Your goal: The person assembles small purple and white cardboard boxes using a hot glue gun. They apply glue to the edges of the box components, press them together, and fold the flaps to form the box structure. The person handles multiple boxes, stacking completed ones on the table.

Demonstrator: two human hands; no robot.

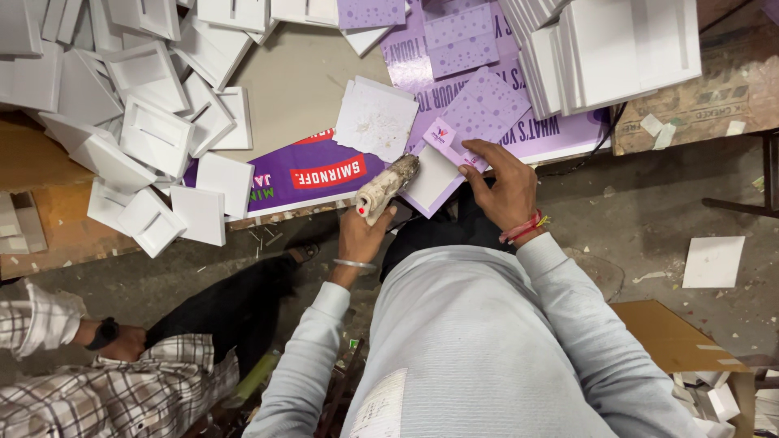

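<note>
My left hand (363, 234) grips a dirty white glue gun (387, 186), its nozzle pointing up and right toward a white square panel (432, 178). My right hand (501, 185) pinches a small purple card (445, 139) at the panel's upper edge, holding it against the panel. Both hands work just in front of my lap, over the near edge of a purple printed sheet (320, 170) that covers the low worktop.
Piles of white square trays (154, 134) lie at the left, and a stack of white panels (617, 49) at the top right. Purple dotted cards (479, 101) lie on the sheet. A person in a checked shirt (122, 389) sits at lower left. Cardboard (669, 337) lies at the right.
</note>
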